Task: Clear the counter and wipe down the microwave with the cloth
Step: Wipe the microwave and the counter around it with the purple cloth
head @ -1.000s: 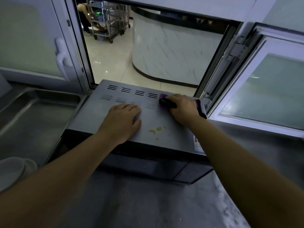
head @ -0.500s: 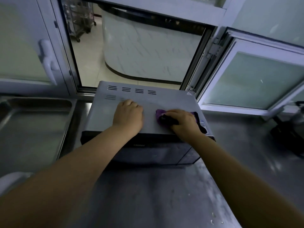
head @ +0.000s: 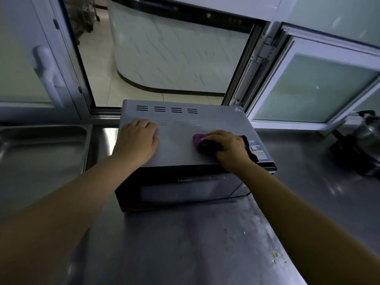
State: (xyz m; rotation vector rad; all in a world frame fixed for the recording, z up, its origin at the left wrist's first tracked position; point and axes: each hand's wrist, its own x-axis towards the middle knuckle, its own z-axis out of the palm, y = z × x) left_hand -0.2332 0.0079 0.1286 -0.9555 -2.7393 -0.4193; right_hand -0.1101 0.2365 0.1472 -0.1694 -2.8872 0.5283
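The left hand [head: 138,139] lies flat, fingers together, on the grey metal microwave [head: 181,140]; the right hand [head: 227,147] curls over a purple cloth [head: 197,140]. A dark kettle [head: 364,140] stands well right, a steel sink [head: 41,153] left.

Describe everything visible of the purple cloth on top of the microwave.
The purple cloth is soft, crumpled fabric, bunched up on the flat grey metal top of the microwave, toward its right front. The right hand covers most of it, fingers curled over it and pressing it to the surface. A purple lobe sticks out left of the fingers; a darker, near-black fold shows under the fingers and behind the wrist, next to the blue sticker. The left hand rests flat apart from it.
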